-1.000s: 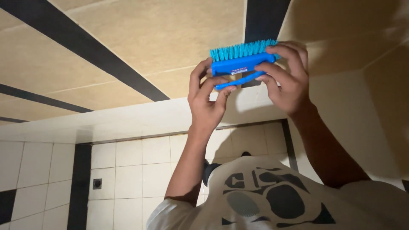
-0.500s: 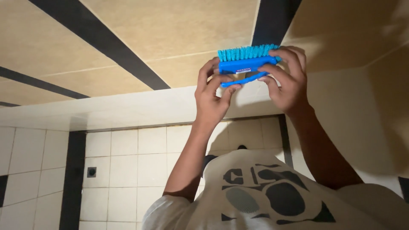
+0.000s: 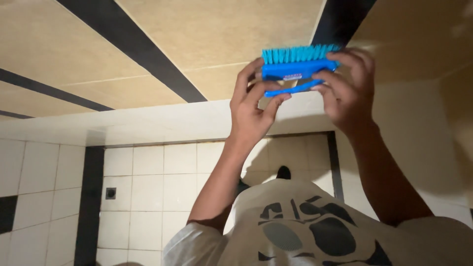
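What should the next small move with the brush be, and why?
Probably push the blue scrub brush forward so its bristles sit flat on the beige wall tile. Left hand and right hand each have a grip on one end; the bristles face the tile, but whether they touch it is unclear.

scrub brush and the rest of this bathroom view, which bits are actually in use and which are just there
In use:
- blue scrub brush, bristles toward the beige tiled wall
- left hand and right hand, both gripping the brush

Just there:
- white tiled floor
- small square floor drain
- black tile stripe
- white ledge
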